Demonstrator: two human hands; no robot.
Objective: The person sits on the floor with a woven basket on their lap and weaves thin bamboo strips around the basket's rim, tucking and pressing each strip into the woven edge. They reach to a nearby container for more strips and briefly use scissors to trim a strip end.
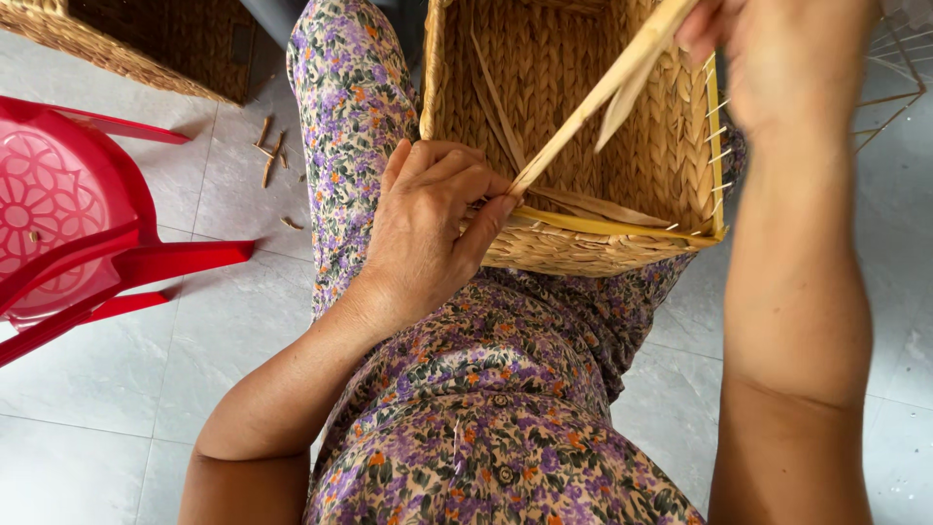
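Note:
A woven straw basket rests on my lap, its open side towards me, with a yellow rim frame and thin wire ends sticking out at its right edge. My left hand pinches the near rim where a long flat fibre strip meets the weave. That strip runs up and to the right into my right hand, which grips its far end above the basket's right side.
A red plastic chair stands at the left on the pale tiled floor. Another woven basket sits at the top left. Short fibre scraps lie on the tiles. A wire frame shows at the right edge.

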